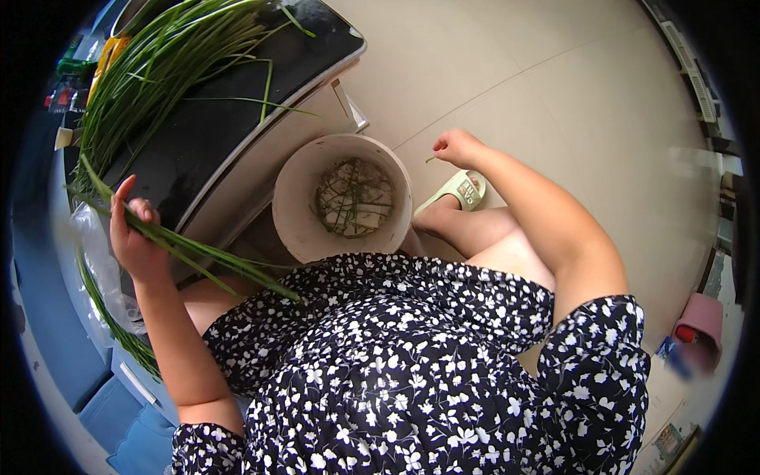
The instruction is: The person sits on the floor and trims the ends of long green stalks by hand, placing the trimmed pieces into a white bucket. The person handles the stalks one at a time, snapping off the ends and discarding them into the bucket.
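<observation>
My left hand (138,237) holds several long green leaves (219,256), probably Chinese chives, which reach across my lap. A short green piece (430,160) is pinched in my right hand (457,148), out over the floor to the right of the bin. Between the hands stands a round whitish bin (285,196), with green and brown scraps (354,199) at its bottom. A large heap of the same long leaves (172,65) lies on the black tabletop at the upper left. A few loose leaves (267,89) lie towards the table's edge.
The black tabletop's pale edge (267,124) runs beside the bin. A clear plastic bag (98,255) and more long leaves (113,332) are at the left, near blue seating (53,297). My foot in a light green slide sandal (460,190) rests right of the bin. A pink container (706,320) is far right.
</observation>
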Action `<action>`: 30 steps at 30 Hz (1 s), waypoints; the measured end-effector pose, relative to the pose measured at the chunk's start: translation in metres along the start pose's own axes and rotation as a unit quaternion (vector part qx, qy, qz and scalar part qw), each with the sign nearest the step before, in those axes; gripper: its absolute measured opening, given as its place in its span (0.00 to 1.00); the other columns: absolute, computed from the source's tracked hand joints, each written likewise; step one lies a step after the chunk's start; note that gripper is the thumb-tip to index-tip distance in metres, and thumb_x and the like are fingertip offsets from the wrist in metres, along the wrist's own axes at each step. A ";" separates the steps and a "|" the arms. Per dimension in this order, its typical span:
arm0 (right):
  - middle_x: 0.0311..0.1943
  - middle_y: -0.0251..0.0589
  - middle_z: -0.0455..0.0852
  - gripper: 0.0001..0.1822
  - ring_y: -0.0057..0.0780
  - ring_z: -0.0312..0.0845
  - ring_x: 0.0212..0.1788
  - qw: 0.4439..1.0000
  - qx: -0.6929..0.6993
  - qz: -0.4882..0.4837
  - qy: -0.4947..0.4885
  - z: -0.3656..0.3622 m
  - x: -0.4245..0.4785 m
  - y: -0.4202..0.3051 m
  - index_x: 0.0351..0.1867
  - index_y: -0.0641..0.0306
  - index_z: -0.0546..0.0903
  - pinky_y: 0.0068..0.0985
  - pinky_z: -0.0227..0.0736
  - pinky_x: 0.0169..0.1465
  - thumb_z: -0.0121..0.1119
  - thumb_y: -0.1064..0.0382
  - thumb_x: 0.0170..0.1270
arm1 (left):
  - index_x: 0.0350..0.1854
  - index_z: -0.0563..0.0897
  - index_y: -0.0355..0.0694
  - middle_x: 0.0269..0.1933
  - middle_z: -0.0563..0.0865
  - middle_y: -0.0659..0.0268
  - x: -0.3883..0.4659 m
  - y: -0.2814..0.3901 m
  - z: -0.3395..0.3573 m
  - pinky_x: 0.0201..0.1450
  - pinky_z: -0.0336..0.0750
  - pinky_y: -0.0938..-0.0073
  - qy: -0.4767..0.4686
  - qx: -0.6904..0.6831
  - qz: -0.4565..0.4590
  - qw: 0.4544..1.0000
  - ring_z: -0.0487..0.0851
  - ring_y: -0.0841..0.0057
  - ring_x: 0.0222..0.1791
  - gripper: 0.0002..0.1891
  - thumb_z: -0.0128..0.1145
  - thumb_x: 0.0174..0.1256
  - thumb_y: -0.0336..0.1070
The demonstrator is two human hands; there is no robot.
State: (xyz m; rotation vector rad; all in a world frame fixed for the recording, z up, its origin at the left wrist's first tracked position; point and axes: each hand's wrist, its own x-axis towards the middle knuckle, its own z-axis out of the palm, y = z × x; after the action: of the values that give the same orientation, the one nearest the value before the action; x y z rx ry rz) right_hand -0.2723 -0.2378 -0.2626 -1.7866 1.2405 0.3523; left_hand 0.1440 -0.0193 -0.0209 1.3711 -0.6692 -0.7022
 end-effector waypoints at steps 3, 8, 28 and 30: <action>0.48 0.44 0.80 0.18 0.37 0.75 0.50 0.990 -0.139 0.023 -0.009 0.029 0.042 0.033 0.48 0.54 0.79 0.32 0.71 0.51 0.52 0.67 0.54 | 0.54 0.70 0.29 0.22 0.68 0.71 -0.007 -0.001 -0.006 0.23 0.57 0.85 0.017 0.027 0.033 0.999 0.63 0.86 0.22 0.20 0.36 0.72 0.42; 0.48 0.43 0.79 0.18 0.40 0.74 0.50 0.990 -0.135 0.033 0.019 0.071 0.082 0.054 0.47 0.54 0.79 0.33 0.71 0.51 0.54 0.64 0.53 | 0.53 0.70 0.29 0.21 0.66 0.70 -0.019 0.005 -0.008 0.23 0.56 0.83 0.073 0.039 0.040 0.996 0.62 0.84 0.22 0.20 0.36 0.72 0.42; 0.33 0.43 0.81 0.05 0.41 0.78 0.35 0.970 -0.184 -0.115 0.106 0.050 0.086 0.043 0.27 0.56 0.80 0.36 0.73 0.37 0.53 0.64 0.51 | 0.49 0.73 0.34 0.29 0.70 0.69 -0.026 0.008 -0.007 0.29 0.65 0.82 -0.027 -0.008 0.052 0.998 0.67 0.81 0.26 0.16 0.42 0.68 0.40; 0.30 0.43 0.80 0.04 0.41 0.77 0.34 0.957 -0.161 -0.177 0.164 0.019 0.058 0.014 0.26 0.56 0.79 0.36 0.72 0.35 0.52 0.65 0.51 | 0.48 0.74 0.35 0.30 0.73 0.67 -0.022 0.003 -0.012 0.30 0.67 0.81 -0.095 -0.089 0.046 0.990 0.70 0.80 0.28 0.17 0.40 0.68 0.42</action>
State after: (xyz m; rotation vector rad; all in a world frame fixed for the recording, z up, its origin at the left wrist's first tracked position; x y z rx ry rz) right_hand -0.2530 -0.2585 -0.3191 -2.3772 1.0942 0.0499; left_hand 0.1394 0.0057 -0.0193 1.1119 -0.7958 -0.8045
